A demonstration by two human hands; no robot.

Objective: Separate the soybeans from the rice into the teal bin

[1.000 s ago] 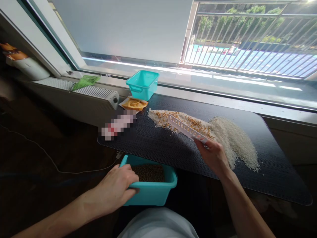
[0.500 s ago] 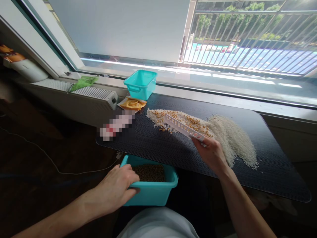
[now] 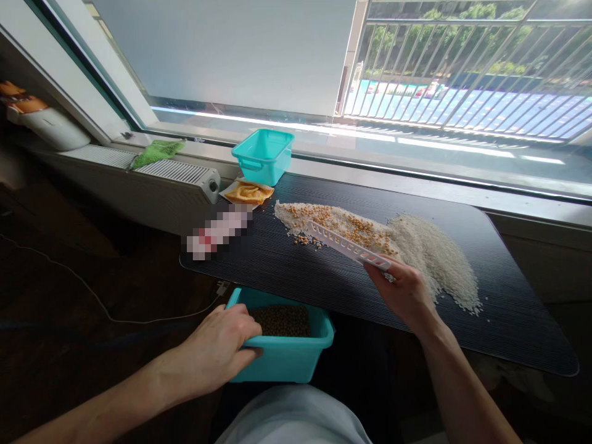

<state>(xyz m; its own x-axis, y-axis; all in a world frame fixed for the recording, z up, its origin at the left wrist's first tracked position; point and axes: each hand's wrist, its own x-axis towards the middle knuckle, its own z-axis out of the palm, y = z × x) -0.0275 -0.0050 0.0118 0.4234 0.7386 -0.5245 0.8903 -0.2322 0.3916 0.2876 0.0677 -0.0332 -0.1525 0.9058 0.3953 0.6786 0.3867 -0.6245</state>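
Observation:
My left hand point(image 3: 226, 342) grips the near-left rim of a turquoise plastic tub point(image 3: 287, 357), held below the table's front edge. Inside that tub lies a bed of small round brownish peas or beans point(image 3: 283, 320). In my right hand point(image 3: 407, 290) is a pale slotted plastic piece point(image 3: 346, 246), long and narrow as seen from here, tilted over the table. Its far end is close to a heap of white rice point(image 3: 333, 216) strewn with yellow peas point(image 3: 361, 229). A second pile of plain rice point(image 3: 439, 259) spreads to the right of it.
On the dark table point(image 3: 509, 314), another turquoise tub point(image 3: 263, 161) stands at the back left by the window. Near it lie an open packet with something yellow point(image 3: 250, 193) and a blurred-out item point(image 3: 217, 233). A radiator point(image 3: 176, 179) with a green cloth point(image 3: 158, 153) is at left.
My right hand has shifted slightly right and towards me with the slotted plastic piece. My left hand and the tub it holds have barely moved.

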